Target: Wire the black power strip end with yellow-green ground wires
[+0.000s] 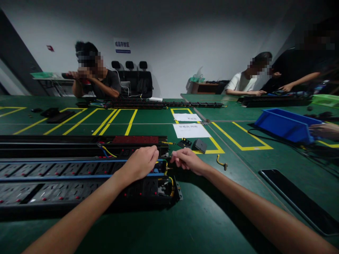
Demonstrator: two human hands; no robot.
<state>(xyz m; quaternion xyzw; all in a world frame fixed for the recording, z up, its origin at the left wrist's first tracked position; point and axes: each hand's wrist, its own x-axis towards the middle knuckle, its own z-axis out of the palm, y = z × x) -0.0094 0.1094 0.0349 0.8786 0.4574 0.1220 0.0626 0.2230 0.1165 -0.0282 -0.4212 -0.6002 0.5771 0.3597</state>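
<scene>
Long black socket strips [69, 192] lie side by side across the left of the green table, with red dots along their faces. My left hand [141, 162] rests on the blue-edged strip [58, 169] near its right end, fingers curled together; whatever lies under them is hidden. Just right of that end, my right hand [186, 160] is closed in a pinch, and what it holds is too small to make out. Yellow wires [172, 186] show at the open strip ends. A short yellow wire [221, 162] lies right of my right hand.
Beyond my hands are a black block [199, 146] and paper sheets [191, 130]. A phone [296, 199] lies at the right, below a blue bin [286, 125] touched by another person's hand [327, 129]. Other people sit or stand across the table beside more black strips [169, 104].
</scene>
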